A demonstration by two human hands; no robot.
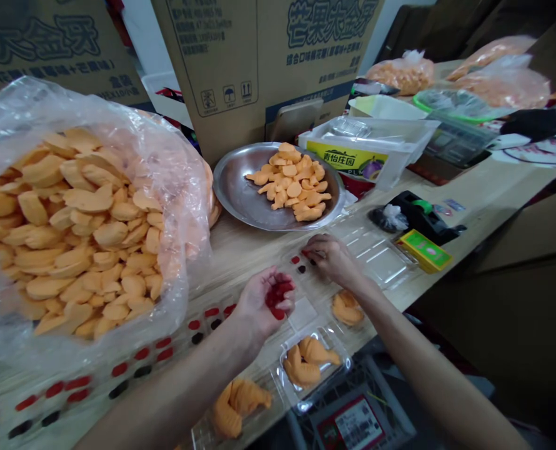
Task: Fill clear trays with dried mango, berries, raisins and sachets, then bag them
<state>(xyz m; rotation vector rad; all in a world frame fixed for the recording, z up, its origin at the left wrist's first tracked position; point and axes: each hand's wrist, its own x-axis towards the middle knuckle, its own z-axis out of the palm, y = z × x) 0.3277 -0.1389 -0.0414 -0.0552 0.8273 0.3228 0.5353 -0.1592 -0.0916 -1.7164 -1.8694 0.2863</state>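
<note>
My left hand (265, 299) is cupped palm up around several small red pieces (278, 296). To its right, my right hand (327, 255) reaches over a clear plastic tray (302, 312), its fingers pinched at a small red piece. Beside those fingertips lie a red piece (295, 259) and a dark piece (302, 269). Nearer the table's front edge, orange pieces sit in clear trays: one group (347, 308) below my right wrist, another (310, 360) below my left hand, a third (240, 406) further left. Rows of red and dark pieces (142, 354) run along the left behind my left forearm.
A big plastic bag of orange pieces (90, 231) fills the left. Behind my hands stands a metal bowl (240, 200) holding orange pieces. Cardboard boxes (231, 62) rise at the back. Rightward are a white box (390, 147), a tape dispenser (423, 219) and a yellow-green box (425, 250).
</note>
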